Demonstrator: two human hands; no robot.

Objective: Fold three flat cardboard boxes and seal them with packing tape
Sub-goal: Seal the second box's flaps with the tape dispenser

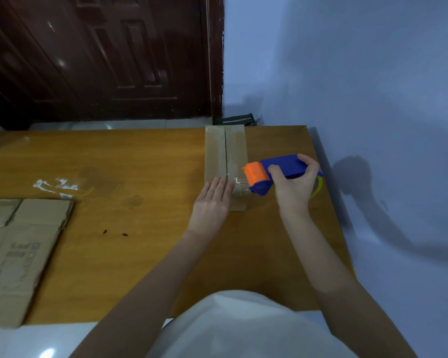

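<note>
I'm on the sealing step now: the folded box [225, 161] sits toward the far right of the table [140, 156], its two top flaps meeting at a dark centre seam. My left hand [212, 202] lies flat, fingers straight, pressing the near end of the flaps down right at the seam. My right hand [294, 184] has its grip wrapped round the blue handle of the tape dispenser [272, 174], orange roller end at the box's near right edge, a crinkled bit of clear tape showing just beside my left fingertips.

Next, I reckon the dispenser has to line up over the seam and run along it toward the far end, with the flaps held shut and the tape kept taut so it doesn't wrinkle.

At near left lie flat cardboard boxes [21, 254], not yet folded, hanging over the table's edge. A scrap of clear tape [56, 187] sits beyond them. Dark wooden door [101, 55] at far left, pale blue wall [373, 86] on the right.
</note>
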